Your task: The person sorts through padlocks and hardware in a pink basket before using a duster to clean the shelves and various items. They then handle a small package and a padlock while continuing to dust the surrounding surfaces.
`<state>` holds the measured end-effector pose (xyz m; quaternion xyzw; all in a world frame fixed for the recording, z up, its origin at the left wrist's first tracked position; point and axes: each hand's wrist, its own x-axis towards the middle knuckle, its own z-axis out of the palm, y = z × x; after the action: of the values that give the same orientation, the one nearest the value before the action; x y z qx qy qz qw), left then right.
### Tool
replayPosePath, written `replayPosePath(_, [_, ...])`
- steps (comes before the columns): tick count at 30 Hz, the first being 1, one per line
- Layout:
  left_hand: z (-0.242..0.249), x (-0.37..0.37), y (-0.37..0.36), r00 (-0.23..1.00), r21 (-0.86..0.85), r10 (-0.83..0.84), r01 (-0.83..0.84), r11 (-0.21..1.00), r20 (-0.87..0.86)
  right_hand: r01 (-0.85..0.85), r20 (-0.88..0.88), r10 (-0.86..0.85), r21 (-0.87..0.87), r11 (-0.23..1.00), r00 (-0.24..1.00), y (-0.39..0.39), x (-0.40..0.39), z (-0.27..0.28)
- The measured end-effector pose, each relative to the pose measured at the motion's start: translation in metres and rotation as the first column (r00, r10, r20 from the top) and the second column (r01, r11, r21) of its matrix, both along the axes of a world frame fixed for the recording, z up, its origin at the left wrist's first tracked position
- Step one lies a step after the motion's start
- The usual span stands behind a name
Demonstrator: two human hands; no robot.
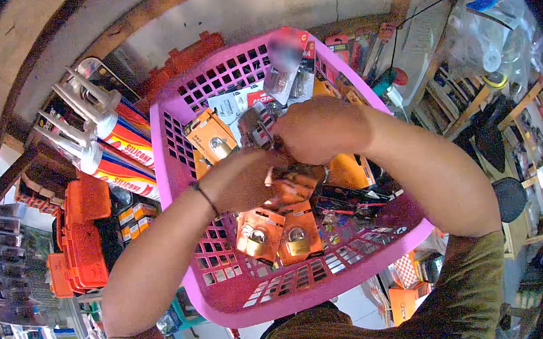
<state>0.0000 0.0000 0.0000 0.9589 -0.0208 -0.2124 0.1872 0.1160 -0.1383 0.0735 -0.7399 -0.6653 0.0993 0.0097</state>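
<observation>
Outermost on the left, an orange case stands well to the left of the pink basket, which serves as the landmark. Nearer the basket's left side, small orange-and-white boxes sit low, and silicone tubes lean higher up, nozzles pointing up and away from the basket.

Inside the basket, towards its left wall, lies a carded padlock pack; two more packs, the left padlock pack and the right padlock pack, lie side by side near the basket wall closest to the person. The left hand, below a dark wristband, reaches over the basket's middle, its fingers mostly hidden, so I cannot tell whether they pinch anything. Just beyond it, a grey packaged item shows at the meeting of the hands, over the basket's middle. The right hand is curled there too, just beside the left; its fingertips are out of sight, its grip uncertain.

The step in hand looks like handling packs among the basket's contents, and the next move seems to call for a secure hold on one pack without snagging its neighbours. Right of the basket, clear plastic bags hang.
</observation>
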Motion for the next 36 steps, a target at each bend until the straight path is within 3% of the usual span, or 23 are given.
replayPosePath(2, [-0.002, -0.01, 0.003, 0.983, -0.312, -0.024, 0.08, 0.947, 0.18, -0.182, -0.171, 0.178, -0.012, 0.983, 0.969, -0.007, 0.006, 0.008])
replayPosePath(5, [0.015, -0.017, -0.003, 0.912, -0.09, -0.154, 0.202, 0.975, 0.38, -0.199, -0.166, 0.209, 0.075, 0.977, 0.964, 0.006, 0.035, -0.015])
replayPosePath(6, [0.012, -0.019, -0.001, 0.919, -0.042, -0.195, 0.222, 0.974, 0.342, -0.114, -0.081, 0.114, 0.002, 0.993, 0.99, 0.008, 0.035, -0.019])
replayPosePath(7, [0.01, -0.024, 0.0, 0.918, -0.042, -0.194, 0.222, 0.974, 0.345, -0.114, -0.078, 0.114, 0.0, 0.993, 0.99, 0.008, 0.037, -0.021])
replayPosePath(9, [0.013, -0.036, -0.004, 0.926, -0.118, -0.192, 0.241, 0.963, 0.326, -0.014, 0.174, 0.04, -0.149, 0.989, 0.984, 0.008, 0.035, -0.026])
replayPosePath(10, [0.036, -0.036, -0.009, 0.946, -0.054, -0.221, 0.24, 0.969, 0.236, -0.016, 0.172, 0.042, -0.151, 0.988, 0.984, 0.007, 0.032, -0.03])
replayPosePath(13, [0.036, -0.042, -0.01, 0.974, -0.04, -0.218, 0.22, 0.975, 0.06, 0.045, 0.222, -0.017, -0.123, 0.991, 0.975, 0.011, 0.021, -0.037])
replayPosePath(14, [0.04, -0.042, -0.009, 0.974, -0.04, -0.219, 0.221, 0.974, 0.059, 0.01, 0.233, 0.04, -0.207, 0.978, 0.972, 0.013, 0.019, -0.036])
replayPosePath(16, [0.05, -0.037, -0.005, 0.939, -0.524, -0.225, 0.058, 0.85, -0.26, -0.021, 0.238, 0.093, -0.288, 0.957, 0.967, 0.018, 0.015, -0.033])
replayPosePath(17, [0.047, -0.033, 0.0, 0.939, -0.524, -0.226, 0.059, 0.85, -0.261, -0.024, 0.215, 0.113, -0.379, 0.925, 0.97, 0.022, 0.014, -0.032])
replayPosePath(19, [0.026, -0.019, 0.014, 0.982, -0.268, -0.134, 0.094, 0.959, -0.136, -0.027, 0.193, 0.131, -0.467, 0.884, 0.972, 0.023, 0.019, -0.033])
replayPosePath(20, [0.013, -0.013, 0.02, 0.998, -0.482, 0.046, -0.056, 0.874, -0.032, -0.08, 0.057, 0.108, -0.362, 0.929, 0.993, 0.021, 0.024, -0.037])
replayPosePath(21, [0.016, -0.006, 0.017, 0.998, -0.486, 0.044, -0.055, 0.872, -0.033, -0.116, -0.085, 0.098, -0.249, 0.961, 0.992, 0.021, 0.028, -0.042])
replayPosePath(22, [0.021, 0.003, 0.009, 0.992, -0.259, 0.111, -0.092, 0.961, 0.06, -0.115, -0.086, 0.096, -0.255, 0.96, 0.992, 0.023, 0.034, -0.052])
replayPosePath(23, [0.023, 0.009, 0.002, 0.974, -0.023, 0.153, -0.151, 0.988, 0.165, -0.183, -0.138, 0.171, -0.081, 0.98, 0.975, 0.028, 0.039, -0.063])
replayPosePath(24, [0.02, 0.01, -0.002, 0.974, -0.028, 0.154, -0.151, 0.988, 0.165, -0.239, -0.174, 0.254, 0.1, 0.966, 0.951, 0.031, 0.042, -0.067])
replayPosePath(26, [0.014, 0.009, -0.008, 0.868, 0.296, 0.238, -0.388, 0.873, 0.436, -0.267, -0.278, 0.313, 0.19, 0.945, 0.908, 0.034, 0.047, -0.076])
replayPosePath(27, [0.018, 0.008, -0.008, 0.867, 0.294, 0.241, -0.391, 0.872, 0.436, -0.278, -0.372, 0.374, 0.288, 0.916, 0.849, 0.035, 0.043, -0.071])
replayPosePath(29, [0.03, 0.006, -0.003, 0.737, 0.154, 0.41, -0.563, 0.812, 0.537, -0.242, -0.323, 0.319, 0.258, 0.936, 0.891, 0.029, 0.041, -0.057])
replayPosePath(30, [0.033, 0.002, 0.001, 0.679, 0.09, 0.401, -0.566, 0.819, 0.615, -0.201, -0.272, 0.261, 0.23, 0.952, 0.926, 0.026, 0.038, -0.05])
replayPosePath(31, [0.035, -0.002, 0.004, 0.677, 0.09, 0.404, -0.57, 0.817, 0.615, -0.205, -0.272, 0.265, 0.229, 0.952, 0.925, 0.027, 0.036, -0.048])
replayPosePath(33, [0.042, -0.008, 0.01, 0.665, 0.126, 0.428, -0.616, 0.778, 0.612, -0.133, -0.034, 0.131, -0.06, 0.989, 0.991, 0.03, 0.031, -0.045])
replayPosePath(36, [0.036, -0.017, 0.02, 0.636, 0.145, 0.363, -0.603, 0.785, 0.681, -0.079, 0.038, 0.085, -0.143, 0.986, 0.996, 0.028, 0.03, -0.057])
